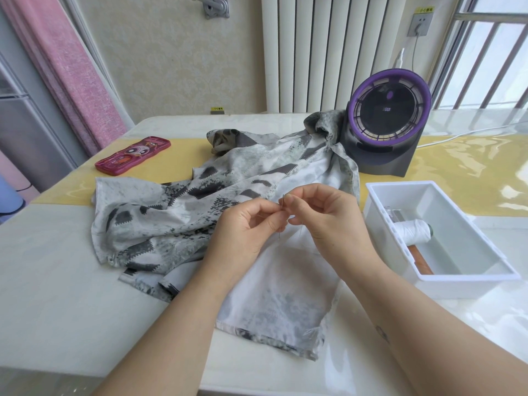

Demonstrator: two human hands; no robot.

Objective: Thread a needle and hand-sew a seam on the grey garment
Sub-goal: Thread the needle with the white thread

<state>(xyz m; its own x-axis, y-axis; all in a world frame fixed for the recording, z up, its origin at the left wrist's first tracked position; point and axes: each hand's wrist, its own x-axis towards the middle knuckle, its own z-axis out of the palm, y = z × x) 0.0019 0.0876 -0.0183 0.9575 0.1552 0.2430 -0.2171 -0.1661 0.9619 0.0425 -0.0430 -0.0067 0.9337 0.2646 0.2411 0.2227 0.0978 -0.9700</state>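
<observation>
Pale glossy table [57,267] with a yellow runner [457,167] across its far half, set before a white radiator [303,52] and a pink curtain [65,67] at far left. A grey patterned garment [177,212] lies crumpled at centre, spreading from the near edge to the far right, where its bunched end touches a dark desk fan [388,112] with a purple ring. Both hands meet above the garment's pale near panel. The left hand [245,230] pinches a needle [282,200] between thumb and forefinger and holds it roughly upright, its middle hidden by the fingertips. The right hand [325,215] has thumb and forefinger closed together on a fine white thread [301,232] just beside the needle's upper end, with the other fingers curled. The thread shows only as a faint strand below that hand, and whether it passes through the eye cannot be made out. A white plastic box [457,288] stands at right, just beside the garment, and holds a spool of white thread [417,231], an orange object [422,260] partly hidden by the box wall, and a small metallic item too indistinct to identify. A pink printed case [133,155] lies on the runner at far left, apart from the garment. Both forearms are cut off by the near edge.
</observation>
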